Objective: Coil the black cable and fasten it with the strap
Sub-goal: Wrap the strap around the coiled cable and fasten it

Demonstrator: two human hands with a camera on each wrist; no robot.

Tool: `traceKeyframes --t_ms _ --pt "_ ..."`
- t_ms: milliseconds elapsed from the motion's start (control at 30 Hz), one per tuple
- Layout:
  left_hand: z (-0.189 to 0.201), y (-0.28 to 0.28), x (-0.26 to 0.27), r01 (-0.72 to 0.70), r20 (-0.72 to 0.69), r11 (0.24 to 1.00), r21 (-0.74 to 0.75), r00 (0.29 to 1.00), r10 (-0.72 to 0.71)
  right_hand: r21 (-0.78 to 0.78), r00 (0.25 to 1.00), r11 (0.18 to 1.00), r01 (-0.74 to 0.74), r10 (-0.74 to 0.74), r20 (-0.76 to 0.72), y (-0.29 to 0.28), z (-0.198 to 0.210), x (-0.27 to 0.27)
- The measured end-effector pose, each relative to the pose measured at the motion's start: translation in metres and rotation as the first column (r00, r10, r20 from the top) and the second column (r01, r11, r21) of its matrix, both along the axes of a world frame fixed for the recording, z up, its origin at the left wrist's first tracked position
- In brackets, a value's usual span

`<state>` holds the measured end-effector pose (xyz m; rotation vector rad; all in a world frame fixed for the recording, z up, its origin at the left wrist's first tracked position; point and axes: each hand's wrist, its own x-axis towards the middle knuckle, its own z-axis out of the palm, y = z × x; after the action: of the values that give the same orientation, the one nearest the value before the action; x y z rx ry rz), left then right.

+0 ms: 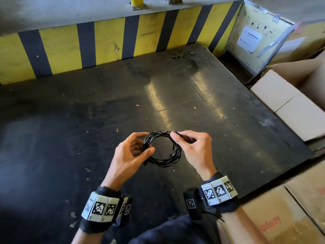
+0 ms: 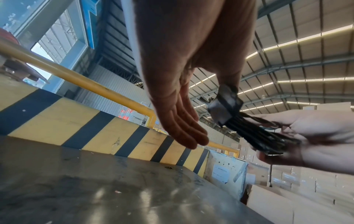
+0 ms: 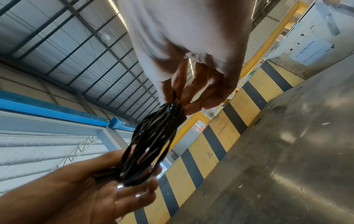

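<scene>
Your black cable (image 1: 161,148) is already wound into a round coil, held in the air between your two hands above the dark platform (image 1: 88,111), so the winding looks finished and the fastening is the step in hand. Your left hand (image 1: 131,155) pinches the coil's left side between thumb and curled fingers; keep that pinch firm so the loops stay stacked. Your right hand (image 1: 191,147) pinches a dark end at the top right of the coil, but whether that is the strap's tip or the cable's plug is hard to tell from above. In the left wrist view a strap (image 2: 225,104) seems to sit around the bundle near your thumb, blurred. Gather every loop into the band before you pull, draw it snug rather than tight enough to kink the cable, and press the end flat so nothing springs loose.
</scene>
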<state>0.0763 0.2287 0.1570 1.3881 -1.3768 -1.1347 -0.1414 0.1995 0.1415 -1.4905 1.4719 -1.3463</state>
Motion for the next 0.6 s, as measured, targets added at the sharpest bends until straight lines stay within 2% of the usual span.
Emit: traceKeyframes --t_ms 67,100,167,200,233,467,600 --pt "-0.005 -0.001 0.003 -0.091 0.126 0.996 -0.006 0.988 0.092 0.009 1.0 1.0 0.019 -0.019 0.013 -0.002 -0.003 0.001" --pt "-0.006 -0.001 0.005 -0.131 0.241 0.991 -0.022 0.962 0.132 0.014 1.0 1.0 0.025 -0.026 0.012 -0.003 -0.004 0.004" --pt "-0.011 -0.002 0.008 -0.158 0.529 0.986 -0.044 0.834 0.158 0.021 0.999 0.999 0.034 -0.034 -0.018 -0.004 -0.008 0.011" --pt "-0.014 -0.002 0.009 -0.159 0.636 0.987 -0.021 0.76 0.136 0.026 0.999 0.999 0.032 -0.031 -0.04 -0.006 -0.01 0.015" --pt "-0.017 -0.003 0.01 -0.171 0.686 0.985 0.016 0.719 0.114 0.035 0.998 0.999 0.024 -0.022 -0.056 -0.007 -0.014 0.019" --pt "-0.07 -0.008 0.037 -0.297 0.687 0.948 0.117 0.713 0.139 0.221 0.985 0.97 -0.1 0.128 -0.117 -0.033 -0.056 0.051" --pt "-0.103 -0.014 0.063 -0.297 0.671 0.94 0.169 0.733 0.111 0.337 0.964 0.93 -0.148 0.213 -0.163 -0.051 -0.088 0.078"
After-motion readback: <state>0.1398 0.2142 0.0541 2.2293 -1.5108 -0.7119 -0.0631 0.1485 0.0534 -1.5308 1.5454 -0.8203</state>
